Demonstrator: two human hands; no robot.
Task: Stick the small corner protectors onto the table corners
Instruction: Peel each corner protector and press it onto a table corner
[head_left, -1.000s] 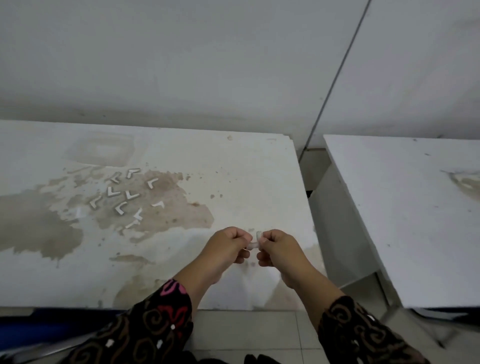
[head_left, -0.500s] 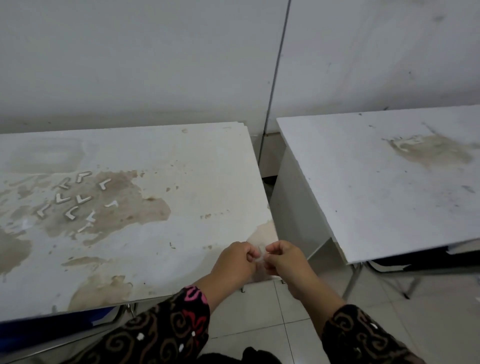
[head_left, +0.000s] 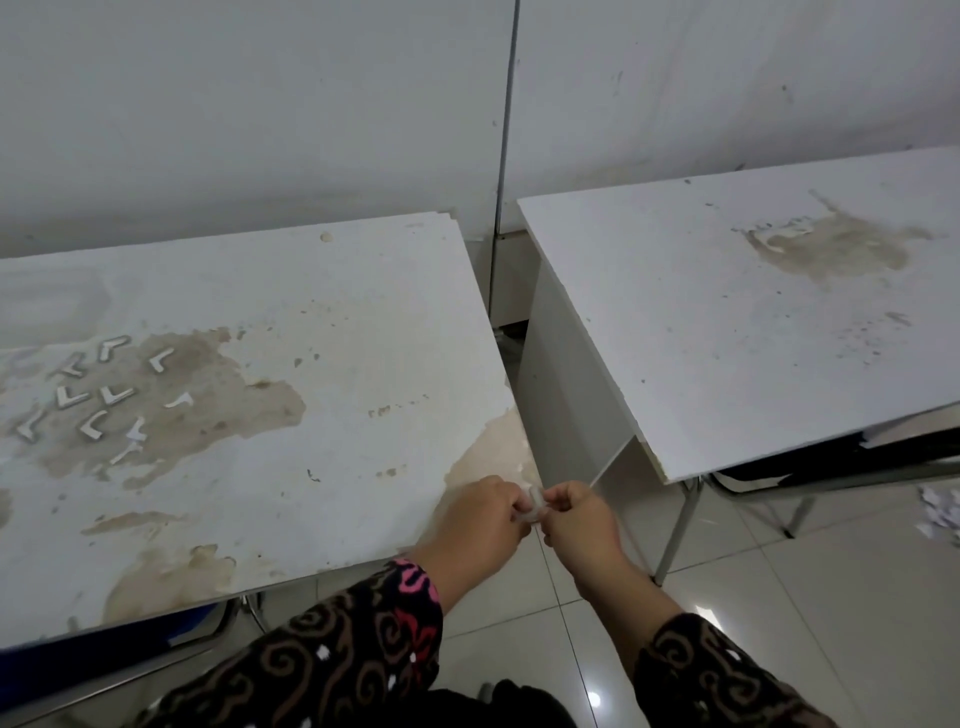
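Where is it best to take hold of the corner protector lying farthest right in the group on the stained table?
Likely pinch one arm of the corner protector from above, near its bend. It seems to lie flat, a thin V, apart from the others, so fingers fit either side.

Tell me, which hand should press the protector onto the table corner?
Probably left: both hands pinch the corner protector, but the left hand sits over the table, the right hand past its edge.
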